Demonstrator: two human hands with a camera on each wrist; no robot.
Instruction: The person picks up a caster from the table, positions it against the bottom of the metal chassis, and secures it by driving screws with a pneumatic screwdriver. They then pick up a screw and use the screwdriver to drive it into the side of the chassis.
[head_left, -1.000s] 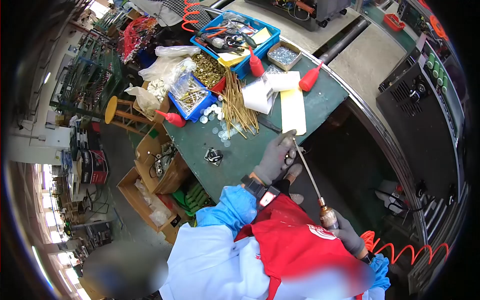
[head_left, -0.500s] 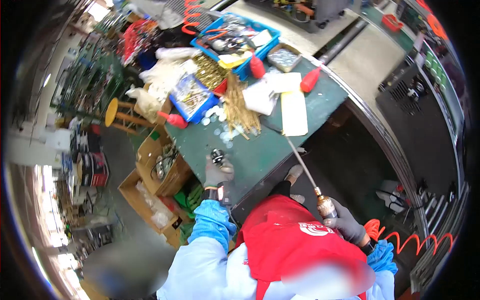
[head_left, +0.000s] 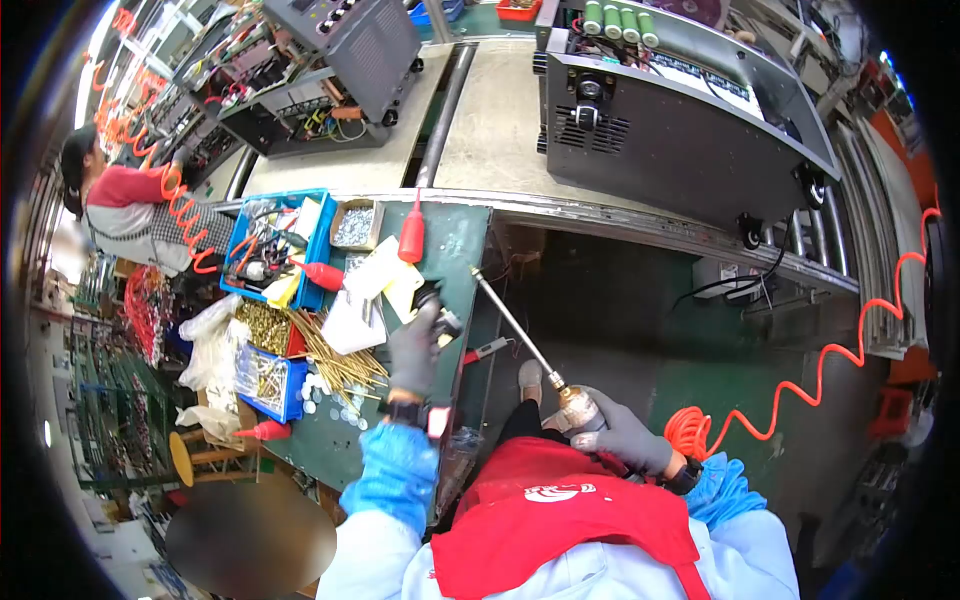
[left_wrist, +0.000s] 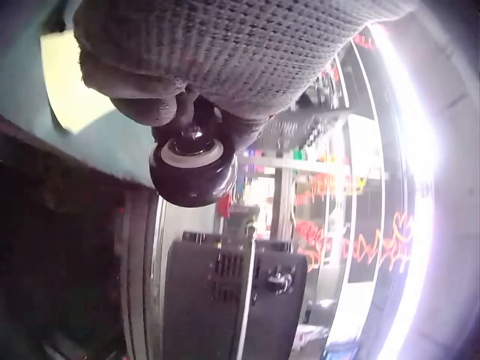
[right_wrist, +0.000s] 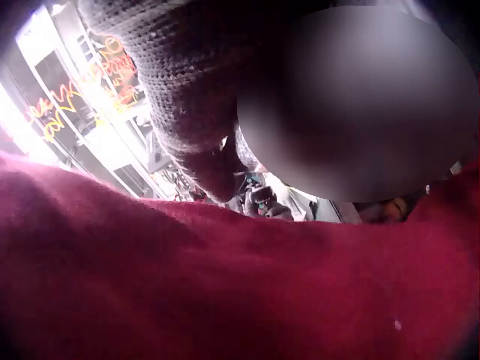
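In the head view, my gloved left hand (head_left: 412, 358) is over the green table (head_left: 345, 448), gripping a black caster wheel (left_wrist: 193, 180). The left wrist view shows the wheel sticking out below the curled fingers, which hide its mount. My gloved right hand (head_left: 630, 440) holds an air screwdriver (head_left: 578, 408) in front of the red apron (head_left: 560, 500). Its long thin shaft (head_left: 518, 328) points up and away, toward the table's right edge. Mostly apron fills the right wrist view, with part of the glove (right_wrist: 187, 97) above it.
A dark metal cabinet (head_left: 640, 150) with casters stands on the conveyor ahead. An orange coiled hose (head_left: 770, 400) runs at the right. On the table are a blue bin (head_left: 322, 225), red squeeze bottles (head_left: 411, 238), brass rods (head_left: 345, 365) and yellow paper (head_left: 402, 290). Another person (head_left: 140, 215) is far left.
My left hand went from near the shaft tip to the caster on the table, took hold of it and carried it away. The view has swung right toward the cabinet; my right hand still holds the screwdriver.
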